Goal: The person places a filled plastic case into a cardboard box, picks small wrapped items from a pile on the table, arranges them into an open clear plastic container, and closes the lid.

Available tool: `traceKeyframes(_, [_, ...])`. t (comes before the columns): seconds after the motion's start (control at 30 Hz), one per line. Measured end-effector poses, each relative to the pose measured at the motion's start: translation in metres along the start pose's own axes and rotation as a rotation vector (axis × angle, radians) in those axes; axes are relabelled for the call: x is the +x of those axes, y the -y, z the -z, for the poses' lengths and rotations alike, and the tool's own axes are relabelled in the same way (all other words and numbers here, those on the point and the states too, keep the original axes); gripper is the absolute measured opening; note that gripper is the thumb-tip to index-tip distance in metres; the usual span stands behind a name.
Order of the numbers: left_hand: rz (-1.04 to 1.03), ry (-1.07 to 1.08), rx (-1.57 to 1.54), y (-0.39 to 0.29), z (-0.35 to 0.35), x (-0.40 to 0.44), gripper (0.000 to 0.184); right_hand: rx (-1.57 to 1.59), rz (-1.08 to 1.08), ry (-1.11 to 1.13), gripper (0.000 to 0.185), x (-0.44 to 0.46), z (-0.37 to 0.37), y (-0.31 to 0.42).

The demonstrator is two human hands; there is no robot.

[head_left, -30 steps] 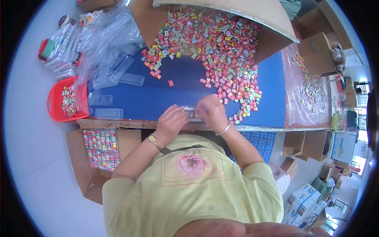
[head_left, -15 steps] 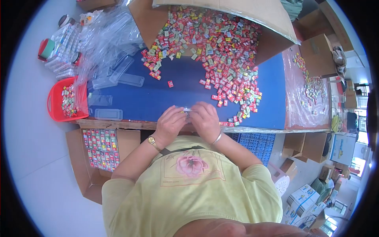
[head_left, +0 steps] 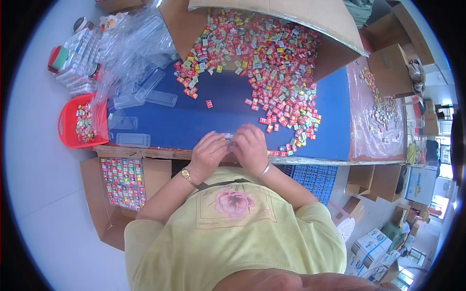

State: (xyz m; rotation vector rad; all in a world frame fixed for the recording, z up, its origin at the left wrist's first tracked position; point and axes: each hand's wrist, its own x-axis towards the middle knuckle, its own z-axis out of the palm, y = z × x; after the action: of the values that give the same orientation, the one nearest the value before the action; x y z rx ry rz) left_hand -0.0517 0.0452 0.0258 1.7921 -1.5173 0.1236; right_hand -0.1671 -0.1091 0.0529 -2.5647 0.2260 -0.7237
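Note:
My left hand point(head_left: 210, 152), with a gold watch at the wrist, and my right hand point(head_left: 250, 148), with a bracelet, meet at the front edge of the blue table. Both are closed around a small clear plastic case point(head_left: 227, 136), mostly covered by the fingers. Something yellowish shows at its left end, too small to make out. Several little red, green and yellow boxes point(head_left: 285, 97) lie in a heap beyond the right hand. A single red box point(head_left: 209, 104) lies apart from them.
A large cardboard box point(head_left: 335, 34) lies tipped, spilling small boxes onto the table. Clear plastic trays point(head_left: 133, 140) lie at left, beside a red basket point(head_left: 65, 127). Below the edge stand an open carton point(head_left: 92, 184) with packed rows and a blue crate point(head_left: 313, 179).
My right hand has shifted slightly, its fingers bending further over the clear plastic case. The left hand stays almost in place.

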Motion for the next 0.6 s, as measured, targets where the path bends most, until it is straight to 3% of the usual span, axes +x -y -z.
traceKeyframes(0.17, [0.017,-0.007,0.003,-0.001,-0.001,0.001,0.019,0.078,0.121,0.034,0.024,-0.003,-0.004,-0.014])
traceKeyframes(0.27, [0.027,-0.009,0.003,-0.001,0.0,0.001,0.018,0.087,-0.188,0.015,0.021,0.015,0.014,-0.042])
traceKeyframes(0.33, [0.025,0.0,-0.001,-0.002,0.002,0.002,0.018,-0.223,-0.353,0.264,0.019,0.032,0.023,-0.069])
traceKeyframes(0.47, [0.024,0.001,-0.002,0.0,0.0,0.002,0.018,-0.312,-0.115,0.161,0.02,0.039,-0.008,-0.117])
traceKeyframes(0.6, [0.032,0.002,-0.001,-0.001,0.001,0.002,0.019,-0.359,-0.213,0.264,0.022,0.038,-0.032,-0.137])
